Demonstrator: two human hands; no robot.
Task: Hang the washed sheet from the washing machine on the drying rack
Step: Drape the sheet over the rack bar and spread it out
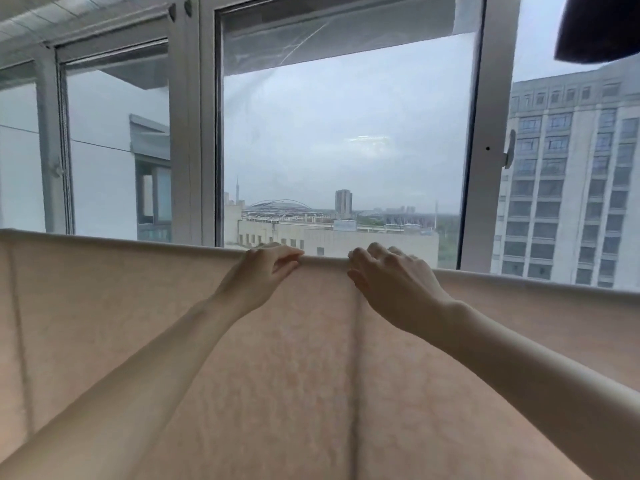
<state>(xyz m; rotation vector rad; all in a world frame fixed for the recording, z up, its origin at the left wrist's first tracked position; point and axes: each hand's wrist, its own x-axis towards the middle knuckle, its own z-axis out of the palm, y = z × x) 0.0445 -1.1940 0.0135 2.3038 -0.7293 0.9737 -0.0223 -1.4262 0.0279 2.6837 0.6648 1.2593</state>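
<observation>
- Two bare hands work at the top edge of the sheet (311, 375), seen from the single head view; the pale peach cloth is already draped over a horizontal bar that it hides completely, and it fills the lower half of the view from the left edge to the right.
- Left hand (263, 271): its fingers (287, 252) are curled over the fold, with the thumb on the near side, so it pinches the cloth right at the top line.
- Right hand (388, 275): just beside the left, its fingers (360, 258) are bent and laid over the fold with the thumb on the near face; whether they grip or merely press I cannot tell for sure, though it looks like a grip.
- A vertical crease runs down the cloth beneath the right hand, and another near the left edge.
- Behind stands a window (346, 133) with a grey frame, with city buildings beyond; a dark object (599, 26) pokes in at the top right corner.
- Risk, as I judge it: both hands sit close together mid-span, so a hard tug could bunch the cloth and deepen that crease.
- Damp cloth hanging unevenly front to back could slide off the bar if let go.
</observation>
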